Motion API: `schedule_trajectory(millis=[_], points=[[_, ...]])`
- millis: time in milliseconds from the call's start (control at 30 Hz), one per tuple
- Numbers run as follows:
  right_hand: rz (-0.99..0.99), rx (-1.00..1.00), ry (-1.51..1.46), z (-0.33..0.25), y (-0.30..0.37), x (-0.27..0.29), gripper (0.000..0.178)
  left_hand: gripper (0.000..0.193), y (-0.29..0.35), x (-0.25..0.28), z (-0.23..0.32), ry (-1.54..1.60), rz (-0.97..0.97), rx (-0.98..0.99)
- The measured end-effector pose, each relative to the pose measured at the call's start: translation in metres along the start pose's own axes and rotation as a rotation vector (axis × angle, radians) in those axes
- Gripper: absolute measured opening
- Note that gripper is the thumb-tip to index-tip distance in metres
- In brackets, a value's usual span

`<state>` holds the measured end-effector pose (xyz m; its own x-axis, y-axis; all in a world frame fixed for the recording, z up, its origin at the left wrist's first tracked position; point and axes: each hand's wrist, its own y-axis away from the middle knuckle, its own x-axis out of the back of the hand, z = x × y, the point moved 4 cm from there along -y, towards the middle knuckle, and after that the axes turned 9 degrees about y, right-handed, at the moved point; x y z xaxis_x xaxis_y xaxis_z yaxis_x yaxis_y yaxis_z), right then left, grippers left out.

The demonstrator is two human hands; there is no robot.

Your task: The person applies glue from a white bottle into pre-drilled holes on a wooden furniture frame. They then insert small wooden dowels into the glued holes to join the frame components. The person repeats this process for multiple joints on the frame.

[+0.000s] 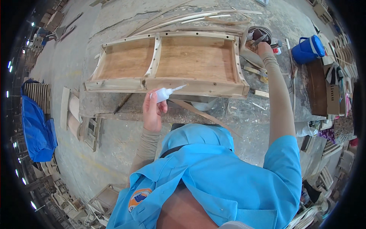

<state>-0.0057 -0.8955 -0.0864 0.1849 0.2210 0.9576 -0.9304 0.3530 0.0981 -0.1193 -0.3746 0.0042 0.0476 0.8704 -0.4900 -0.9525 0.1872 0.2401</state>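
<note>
A curved wooden frame with plywood panels lies on the grey workbench in front of me. My left hand holds a small white glue bottle with its nozzle pointing right, just above the frame's near rail. My right hand reaches far to the right end of the frame, touching small items beside a coil of thin wood strip. What the right fingers grip is too small to tell.
A blue plastic jug stands at the right. Long thin wood strips lie behind the frame. A blue tarp and wooden parts sit on the floor at left. A dark board lies at the bench's right.
</note>
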Motion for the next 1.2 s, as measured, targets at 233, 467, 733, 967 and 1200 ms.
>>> schedule_trajectory(millis=[233,467,733,967,1200], points=[[0.499,0.027,-0.423,-0.004,0.093,0.066,0.017,0.032,-0.009,-0.008,0.003,-0.017,-0.024,0.003],[0.369,-0.165,-1.256,-0.025,0.224,0.071,0.008,0.029,-0.020,-0.027,0.000,0.022,-0.092,0.033],[0.397,-0.139,-1.150,-0.071,0.275,0.089,0.006,0.032,-0.032,-0.043,-0.011,-0.029,-0.184,0.074],[0.455,-0.179,-1.013,-0.081,0.277,0.095,0.007,0.031,-0.034,-0.037,-0.023,0.001,-0.186,0.078],[0.553,-0.124,-0.841,-0.091,0.279,0.103,0.007,0.031,-0.035,-0.034,-0.025,-0.024,-0.188,0.071]])
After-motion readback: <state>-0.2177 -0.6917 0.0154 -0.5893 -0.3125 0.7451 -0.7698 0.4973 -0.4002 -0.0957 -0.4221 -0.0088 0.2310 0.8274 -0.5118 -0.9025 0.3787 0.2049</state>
